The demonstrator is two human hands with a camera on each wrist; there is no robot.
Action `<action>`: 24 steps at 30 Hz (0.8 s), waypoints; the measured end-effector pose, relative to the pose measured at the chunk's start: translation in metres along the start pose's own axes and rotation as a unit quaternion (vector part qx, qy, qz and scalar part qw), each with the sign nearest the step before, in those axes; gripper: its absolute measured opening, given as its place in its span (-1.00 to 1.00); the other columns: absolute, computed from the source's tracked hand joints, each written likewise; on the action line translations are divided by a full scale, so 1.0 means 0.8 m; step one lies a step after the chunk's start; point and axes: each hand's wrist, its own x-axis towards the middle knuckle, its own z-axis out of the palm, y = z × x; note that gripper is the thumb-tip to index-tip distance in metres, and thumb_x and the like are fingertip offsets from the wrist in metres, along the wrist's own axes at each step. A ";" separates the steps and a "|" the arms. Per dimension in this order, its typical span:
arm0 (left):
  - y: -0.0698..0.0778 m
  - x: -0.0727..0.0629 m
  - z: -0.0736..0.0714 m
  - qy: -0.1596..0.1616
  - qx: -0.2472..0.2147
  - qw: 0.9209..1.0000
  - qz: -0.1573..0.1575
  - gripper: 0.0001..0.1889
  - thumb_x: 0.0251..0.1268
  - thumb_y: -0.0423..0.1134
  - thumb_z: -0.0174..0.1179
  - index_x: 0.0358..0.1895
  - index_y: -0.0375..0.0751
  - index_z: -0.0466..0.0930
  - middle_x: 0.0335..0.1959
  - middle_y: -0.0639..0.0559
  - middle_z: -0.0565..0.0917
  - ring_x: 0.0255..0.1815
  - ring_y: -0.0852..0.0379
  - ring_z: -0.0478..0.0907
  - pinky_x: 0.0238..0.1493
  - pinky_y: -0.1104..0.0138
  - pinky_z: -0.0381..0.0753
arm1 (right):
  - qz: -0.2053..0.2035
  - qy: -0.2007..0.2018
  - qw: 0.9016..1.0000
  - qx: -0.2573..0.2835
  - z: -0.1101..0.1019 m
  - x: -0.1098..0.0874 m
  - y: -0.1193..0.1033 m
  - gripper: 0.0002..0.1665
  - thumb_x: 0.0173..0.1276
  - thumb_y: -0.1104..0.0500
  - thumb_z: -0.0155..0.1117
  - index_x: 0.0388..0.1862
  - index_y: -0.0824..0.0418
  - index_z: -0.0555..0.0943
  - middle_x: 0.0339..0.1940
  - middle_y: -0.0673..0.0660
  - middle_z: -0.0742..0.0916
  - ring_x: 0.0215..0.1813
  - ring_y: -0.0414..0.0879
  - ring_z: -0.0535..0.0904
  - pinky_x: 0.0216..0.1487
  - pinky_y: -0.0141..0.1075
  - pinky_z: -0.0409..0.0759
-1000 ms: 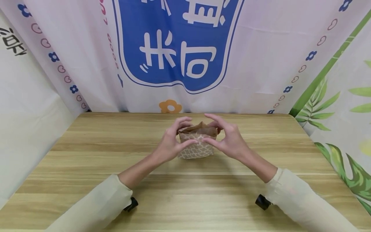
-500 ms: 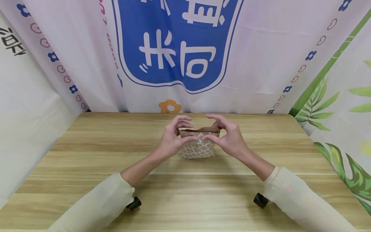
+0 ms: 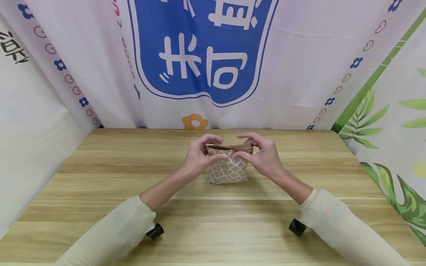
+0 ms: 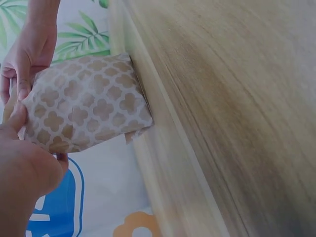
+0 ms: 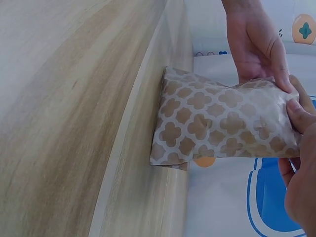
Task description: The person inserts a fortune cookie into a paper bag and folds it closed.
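A brown paper bag (image 3: 227, 170) with a white quatrefoil pattern stands upright on the wooden table, its top edges drawn nearly together. My left hand (image 3: 198, 155) grips the left side of the bag's top, thumb on the near face and fingers behind. On the other side, my right hand (image 3: 264, 154) holds the top the same way, and the two thumbs almost meet at the middle. In the left wrist view the bag (image 4: 89, 103) looks puffed out, its base on the tabletop. The right wrist view shows the bag's (image 5: 222, 121) patterned front; what it contains is hidden.
The wooden table (image 3: 213, 229) reaches back to a hanging printed cloth (image 3: 293, 74) with a blue emblem. A leaf-patterned cloth (image 3: 399, 140) hangs at the right and a pale one (image 3: 40, 147) at the left. Black wrist cameras (image 3: 297, 227) sit under both sleeves.
The bag's mouth has gone from gaping, with a raised brown flap, to a narrow slit. Both hands have stayed at its top, pressing the edges together.
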 end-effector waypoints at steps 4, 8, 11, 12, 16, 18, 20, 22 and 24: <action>0.001 0.001 0.000 -0.014 -0.014 1.000 -0.006 -0.55 0.17 -0.59 0.43 0.16 -0.47 0.60 0.01 -0.32 0.72 -0.32 0.24 0.65 -0.35 0.48 0.61 | -0.001 0.000 1.000 -0.005 0.000 0.002 -0.001 -0.44 -0.11 0.42 0.72 -0.06 0.38 0.72 -0.57 0.06 0.78 -0.47 -0.21 0.58 -0.31 -0.49 0.50; 0.002 0.001 0.003 -0.012 -0.041 0.999 -0.026 -0.56 0.20 -0.61 0.39 0.17 -0.49 0.59 -0.13 -0.30 0.76 -0.33 0.24 0.70 -0.35 0.47 0.66 | 0.005 -0.002 1.000 0.002 0.000 0.001 -0.001 -0.45 -0.08 0.44 0.70 -0.05 0.39 0.71 -0.56 0.08 0.78 -0.48 -0.22 0.55 -0.39 -0.49 0.46; 0.003 0.000 0.006 0.004 -0.060 0.997 -0.041 -0.56 0.18 -0.65 0.38 0.15 -0.53 0.58 -0.18 -0.29 0.77 -0.35 0.26 0.71 -0.37 0.48 0.66 | 0.012 -0.009 1.000 0.025 0.000 -0.002 0.001 -0.42 -0.03 0.49 0.66 0.03 0.42 0.67 -0.49 0.14 0.80 -0.44 -0.22 0.60 -0.39 -0.51 0.50; 0.004 0.000 0.006 0.010 -0.066 0.997 -0.045 -0.56 0.17 -0.66 0.38 0.15 -0.54 0.57 -0.17 -0.29 0.77 -0.34 0.27 0.71 -0.35 0.48 0.66 | 0.013 -0.010 0.999 0.032 -0.001 -0.003 0.001 -0.41 -0.01 0.51 0.64 0.05 0.43 0.65 -0.44 0.17 0.80 -0.39 -0.22 0.64 -0.35 -0.51 0.54; 0.004 0.000 0.009 0.024 -0.089 0.994 -0.053 -0.52 0.14 -0.71 0.36 0.16 -0.61 0.51 -0.09 -0.33 0.76 -0.27 0.28 0.72 -0.25 0.46 0.70 | -0.026 -0.008 0.999 0.031 -0.004 -0.009 0.005 -0.43 -0.02 0.57 0.61 -0.02 0.47 0.56 -0.25 0.29 0.78 -0.27 -0.12 0.72 -0.25 -0.52 0.63; 0.004 0.000 0.009 0.024 -0.091 0.994 -0.053 -0.51 0.14 -0.73 0.34 0.18 -0.63 0.49 -0.06 -0.34 0.76 -0.25 0.29 0.73 -0.21 0.46 0.71 | -0.065 -0.007 0.998 0.015 -0.007 -0.010 0.007 -0.46 -0.06 0.60 0.61 -0.09 0.47 0.58 -0.17 0.32 0.77 -0.27 -0.05 0.73 -0.20 -0.50 0.66; 0.004 0.000 0.009 0.022 -0.093 0.994 -0.051 -0.51 0.14 -0.74 0.33 0.18 -0.63 0.48 -0.04 -0.38 0.74 -0.23 0.29 0.73 -0.19 0.45 0.72 | -0.105 -0.012 0.994 -0.008 -0.010 -0.011 0.008 -0.51 -0.09 0.60 0.61 -0.15 0.45 0.63 -0.16 0.31 0.78 -0.29 0.00 0.73 -0.19 -0.49 0.67; 0.004 0.000 0.009 0.017 -0.097 0.994 -0.049 -0.50 0.14 -0.75 0.32 0.19 -0.63 0.48 -0.01 -0.47 0.71 -0.23 0.28 0.74 -0.18 0.45 0.72 | -0.132 -0.019 0.991 -0.029 -0.012 -0.011 0.008 -0.55 -0.08 0.58 0.62 -0.18 0.41 0.69 -0.15 0.30 0.80 -0.26 0.05 0.74 -0.12 -0.47 0.68; 0.004 0.000 0.010 0.013 -0.098 0.994 -0.048 -0.50 0.14 -0.75 0.32 0.20 -0.63 0.48 0.02 -0.55 0.66 -0.23 0.29 0.74 -0.17 0.44 0.73 | -0.145 -0.027 0.988 -0.043 -0.013 -0.010 0.007 -0.58 -0.07 0.55 0.62 -0.18 0.39 0.72 -0.15 0.28 0.80 -0.23 0.08 0.75 -0.06 -0.47 0.68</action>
